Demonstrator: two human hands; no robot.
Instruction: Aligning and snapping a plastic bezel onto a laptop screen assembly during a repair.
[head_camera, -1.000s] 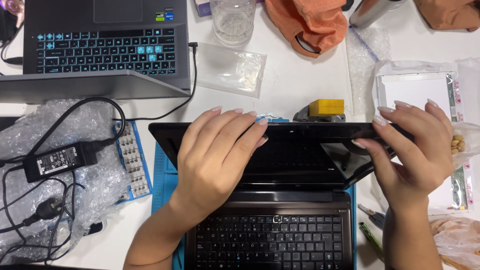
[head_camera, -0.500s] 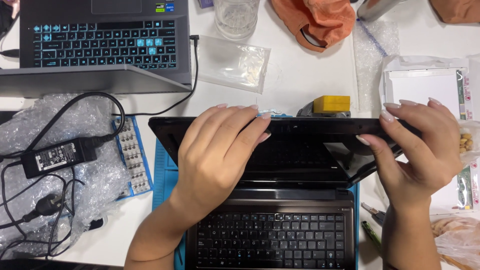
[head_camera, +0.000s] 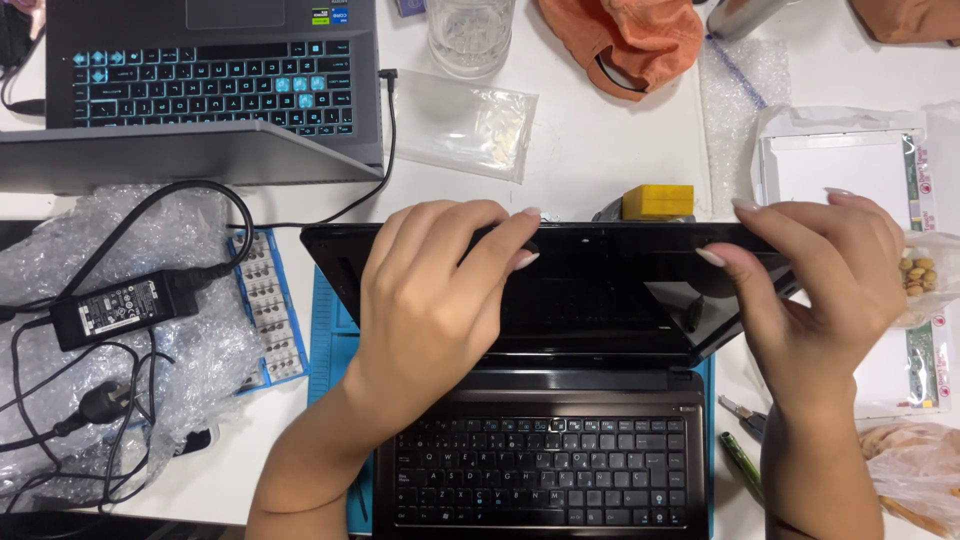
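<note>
A black laptop (head_camera: 600, 290) stands open on a blue mat (head_camera: 330, 340) in front of me, its glossy lid tilted toward me over the dark keyboard (head_camera: 540, 470). My left hand (head_camera: 430, 290) lies flat on the lid, fingertips at its top edge. My right hand (head_camera: 820, 280) grips the lid's upper right corner with thumb and fingers. A yellow block (head_camera: 657, 200) sits just behind the lid.
A second laptop (head_camera: 210, 70) with blue-lit keys is at the back left. A black power adapter (head_camera: 125, 305) and cables lie on bubble wrap at left, beside a blue bit case (head_camera: 265, 300). A glass (head_camera: 470, 35), an orange cap (head_camera: 625, 40), plastic bags and a white panel (head_camera: 850, 180) are behind and right.
The view has shifted slightly; the lid's top edge and both hands sit a little lower in the frame. Both hands keep their hold on the lid.
</note>
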